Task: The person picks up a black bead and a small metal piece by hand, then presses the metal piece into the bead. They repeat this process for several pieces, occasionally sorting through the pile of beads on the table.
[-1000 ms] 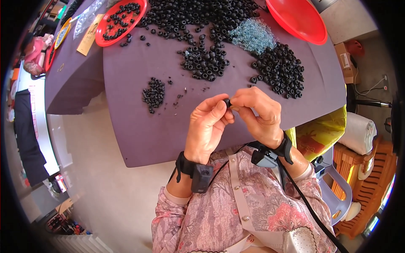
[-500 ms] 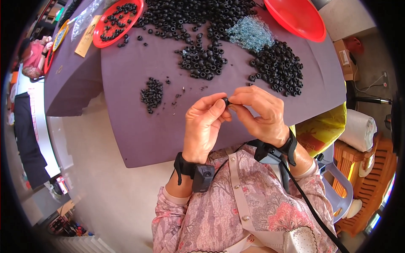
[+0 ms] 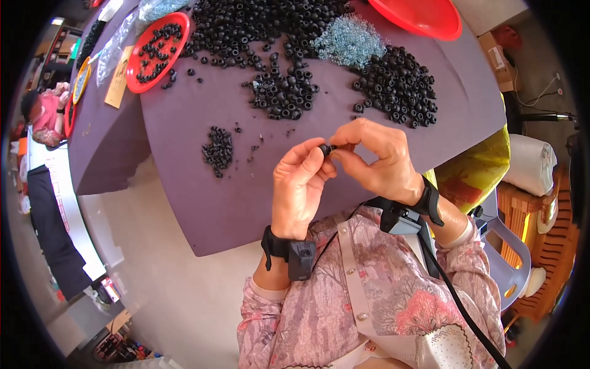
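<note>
Pinched at the centre of the frame, just above the near edge of the purple-grey cloth (image 3: 184, 190): a small, rounded black piece (image 3: 324, 149), gripped between thumb and forefinger of the left hand (image 3: 298, 181), with the other fingers curled in behind, probably for steadiness. Closing in from the right, thumb and forefinger of the right hand (image 3: 381, 157), pressed together on a tiny dark bit (image 3: 332, 147) at the piece's side; impossible to tell whether separate or part of it. Raised clear of the cloth and close to the body, likely for a good look and free movement of both wrists. Laid out within arm's reach, apparently to keep kinds apart: at left centre, a pile of smaller black parts (image 3: 217, 150); at upper centre, a cluster of rounded black pieces (image 3: 286, 92); to its right, a denser group with open ends showing (image 3: 396, 86); above, a bluish clear heap (image 3: 350, 42) and a broad black mass (image 3: 258, 24). Set farther off, seemingly for containment, a red dish (image 3: 176, 50) of black pieces at upper left.
</note>
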{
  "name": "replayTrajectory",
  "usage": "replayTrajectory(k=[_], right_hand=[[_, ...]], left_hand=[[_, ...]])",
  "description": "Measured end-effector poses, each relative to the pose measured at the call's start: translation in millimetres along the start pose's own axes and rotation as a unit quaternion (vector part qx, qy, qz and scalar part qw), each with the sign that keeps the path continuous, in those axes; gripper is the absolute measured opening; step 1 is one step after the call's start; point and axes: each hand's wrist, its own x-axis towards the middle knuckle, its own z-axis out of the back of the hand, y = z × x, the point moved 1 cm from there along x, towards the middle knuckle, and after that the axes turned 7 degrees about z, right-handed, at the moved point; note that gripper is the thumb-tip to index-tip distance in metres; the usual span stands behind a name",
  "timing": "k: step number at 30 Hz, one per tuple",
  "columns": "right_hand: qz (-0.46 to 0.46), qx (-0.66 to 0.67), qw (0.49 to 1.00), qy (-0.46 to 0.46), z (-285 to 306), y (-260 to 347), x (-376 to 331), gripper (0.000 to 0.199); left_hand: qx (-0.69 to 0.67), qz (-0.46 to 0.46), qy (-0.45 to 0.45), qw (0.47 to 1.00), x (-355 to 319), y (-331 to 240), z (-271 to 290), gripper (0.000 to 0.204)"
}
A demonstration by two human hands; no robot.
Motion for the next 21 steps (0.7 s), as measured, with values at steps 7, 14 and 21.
replayTrajectory(k=[7, 14, 21], right_hand=[[-0.003, 0.002, 1.0, -0.024, -2.4, -1.8, -2.6, 0.021], [0.041, -0.023, 0.999, -0.006, -3.7, 0.3, -1.0, 0.024], [0.092, -0.094, 0.991, -0.002, -4.6, 1.3, 0.2, 0.026]], left_hand=[[-0.01, -0.011, 0.009, 1.0, 0.9, -2.4, 2.7, 0.02], [0.004, -0.019, 0.011, 1.0, 1.3, -0.2, 4.0, 0.019], [0.015, -0.035, 0.004, 0.999, 0.8, -0.8, 4.4, 0.019]])
